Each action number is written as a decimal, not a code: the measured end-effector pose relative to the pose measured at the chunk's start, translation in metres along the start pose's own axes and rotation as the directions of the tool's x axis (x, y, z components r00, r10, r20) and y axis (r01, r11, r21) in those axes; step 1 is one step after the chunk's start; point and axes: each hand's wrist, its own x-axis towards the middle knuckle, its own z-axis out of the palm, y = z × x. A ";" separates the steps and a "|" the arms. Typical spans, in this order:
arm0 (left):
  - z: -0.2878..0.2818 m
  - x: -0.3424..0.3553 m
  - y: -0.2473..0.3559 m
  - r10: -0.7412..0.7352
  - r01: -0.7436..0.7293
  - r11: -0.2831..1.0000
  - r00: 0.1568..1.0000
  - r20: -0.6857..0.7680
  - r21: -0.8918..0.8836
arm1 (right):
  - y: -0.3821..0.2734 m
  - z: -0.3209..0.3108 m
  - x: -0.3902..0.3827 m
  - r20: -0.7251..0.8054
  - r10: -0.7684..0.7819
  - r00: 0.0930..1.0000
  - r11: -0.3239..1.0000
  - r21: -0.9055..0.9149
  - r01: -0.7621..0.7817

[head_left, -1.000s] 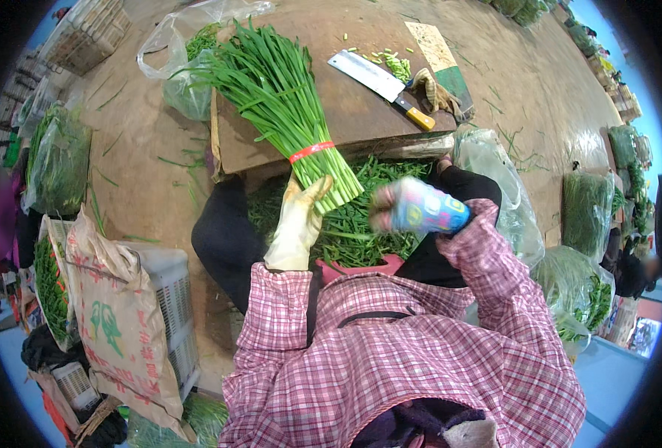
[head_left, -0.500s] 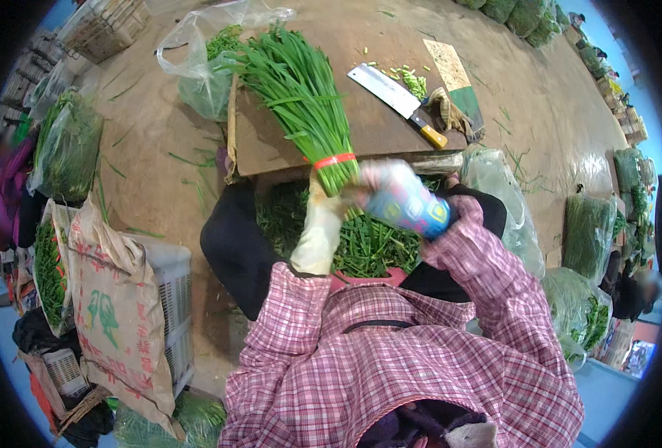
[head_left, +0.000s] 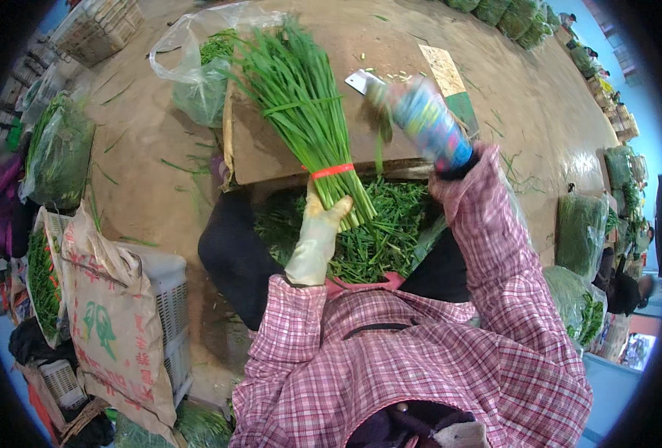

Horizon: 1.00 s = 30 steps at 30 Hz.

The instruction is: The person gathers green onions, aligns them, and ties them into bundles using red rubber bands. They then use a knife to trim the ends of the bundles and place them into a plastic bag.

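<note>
My left hand (head_left: 322, 228), in a pale rubber glove, is closed around the cut ends of a bunch of garlic chives (head_left: 301, 104). A red band (head_left: 332, 171) circles the bunch just above my fingers, and its leaves fan out over the board. My right hand (head_left: 406, 108), with a blue patterned sleeve cover at the wrist, is raised over the right side of the board and smeared by motion. A green leaf strip (head_left: 379, 153) hangs below it. The hand and arm cover most of a cleaver (head_left: 361, 81); only part of its blade shows.
Between my knees, loose green trimmings (head_left: 379, 239) fill a pink-rimmed container. The brown board (head_left: 260, 153) lies beyond it. A clear bag of greens (head_left: 204, 86) stands far left, a sack-covered white crate (head_left: 168, 299) near left. Bagged vegetables (head_left: 585, 231) line the right side.
My right hand has left the stem ends and swung up and right over the board, covering the cleaver's handle. My left hand still holds the chives, which have barely moved.
</note>
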 end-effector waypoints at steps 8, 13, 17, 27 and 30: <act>-0.004 0.004 0.001 -0.011 0.011 1.000 1.000 0.006 0.010 | 0.067 0.093 -0.102 -0.117 0.229 0.966 0.744 -0.619 -0.251; -0.007 0.004 0.004 -0.045 0.044 0.998 0.999 -0.013 -0.053 | 0.067 0.081 -0.159 0.562 0.195 0.804 0.908 -0.413 0.068; -0.004 0.000 0.008 -0.039 0.038 0.999 0.999 -0.010 -0.028 | 0.047 0.083 -0.117 -0.205 0.170 0.964 0.822 -0.510 -0.253; -0.007 0.001 0.007 -0.028 0.027 0.999 0.999 -0.027 -0.037 | 0.062 0.089 -0.133 0.099 0.059 0.993 0.859 -0.512 0.001; -0.004 0.001 0.005 -0.062 0.061 0.998 0.998 -0.013 -0.020 | 0.067 0.088 -0.107 -0.002 -0.201 0.979 0.770 -0.619 0.157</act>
